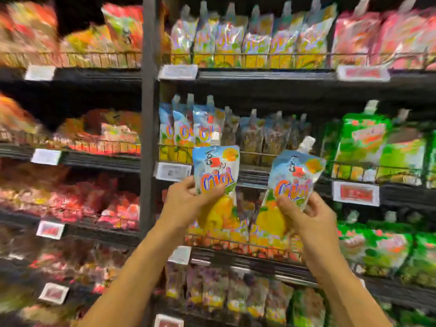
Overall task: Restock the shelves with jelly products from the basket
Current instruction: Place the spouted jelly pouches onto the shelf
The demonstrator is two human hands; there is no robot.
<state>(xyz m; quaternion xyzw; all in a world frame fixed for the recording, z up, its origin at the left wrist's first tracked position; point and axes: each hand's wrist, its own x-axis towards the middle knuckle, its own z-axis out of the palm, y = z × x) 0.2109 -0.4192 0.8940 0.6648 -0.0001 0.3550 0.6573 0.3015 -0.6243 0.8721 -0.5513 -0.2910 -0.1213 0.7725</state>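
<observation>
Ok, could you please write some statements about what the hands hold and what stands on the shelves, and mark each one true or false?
1. The left hand and the right hand each grip one spouted pouch. True.
2. The right pouch stands straight upright. False: it tilts to the right; the left pouch is nearly upright.
3. Matching blue pouches stand on the middle shelf behind. True.
4. The green pouches are left of the shelf post. False: they are to its right.
</observation>
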